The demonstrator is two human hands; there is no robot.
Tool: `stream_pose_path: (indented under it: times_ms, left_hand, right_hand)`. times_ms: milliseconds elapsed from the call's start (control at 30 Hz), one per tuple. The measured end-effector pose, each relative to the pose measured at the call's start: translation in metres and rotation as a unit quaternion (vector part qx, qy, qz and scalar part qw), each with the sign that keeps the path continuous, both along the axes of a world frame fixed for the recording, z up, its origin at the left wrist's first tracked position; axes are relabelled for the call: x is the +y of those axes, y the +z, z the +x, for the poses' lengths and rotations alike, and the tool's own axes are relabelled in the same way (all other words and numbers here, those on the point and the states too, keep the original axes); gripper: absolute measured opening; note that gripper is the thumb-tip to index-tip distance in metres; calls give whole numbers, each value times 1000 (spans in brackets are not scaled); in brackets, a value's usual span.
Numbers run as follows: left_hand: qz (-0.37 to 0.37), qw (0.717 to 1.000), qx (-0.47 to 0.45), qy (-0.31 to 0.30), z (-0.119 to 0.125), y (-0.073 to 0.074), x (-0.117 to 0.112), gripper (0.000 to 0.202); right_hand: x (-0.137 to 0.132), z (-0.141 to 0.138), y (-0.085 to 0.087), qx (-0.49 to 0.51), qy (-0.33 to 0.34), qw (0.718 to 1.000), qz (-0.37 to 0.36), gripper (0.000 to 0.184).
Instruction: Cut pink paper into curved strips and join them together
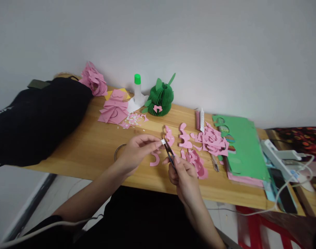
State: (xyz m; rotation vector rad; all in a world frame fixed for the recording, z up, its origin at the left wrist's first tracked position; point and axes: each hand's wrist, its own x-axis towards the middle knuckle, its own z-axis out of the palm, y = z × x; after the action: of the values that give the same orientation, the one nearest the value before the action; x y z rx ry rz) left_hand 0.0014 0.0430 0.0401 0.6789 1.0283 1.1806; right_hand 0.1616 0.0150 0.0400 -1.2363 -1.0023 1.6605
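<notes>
My left hand (139, 149) pinches a small white scrap (163, 141) between thumb and fingertips above the wooden table (95, 145). My right hand (182, 174) is closed round a small pair of dark scissors (169, 152), whose blades point up at the white scrap. A pink curved paper cut-out (155, 160) lies on the table just under the hands. More pink cut-outs (185, 138) lie just beyond the scissors.
A black bag (36, 117) covers the table's left end. At the back stand a green-capped glue bottle (137, 90), a green paper fruit (161, 98) and pink paper stacks (115, 109). Green sheets (241, 148), a white device (276, 155) and a phone (285, 192) lie right.
</notes>
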Motion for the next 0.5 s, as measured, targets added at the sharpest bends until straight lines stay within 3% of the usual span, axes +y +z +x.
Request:
stream_pose_path:
  times_ms: [167,500]
  left_hand:
    - [4,1000,6,-21,-1,7,-1,17]
    - [12,1000,11,-2,5,7,-2,16]
  right_hand:
    - [1,1,3,-14,1,1000,-1,53]
    - [-2,3,-1,-10,-9,1000,15,48]
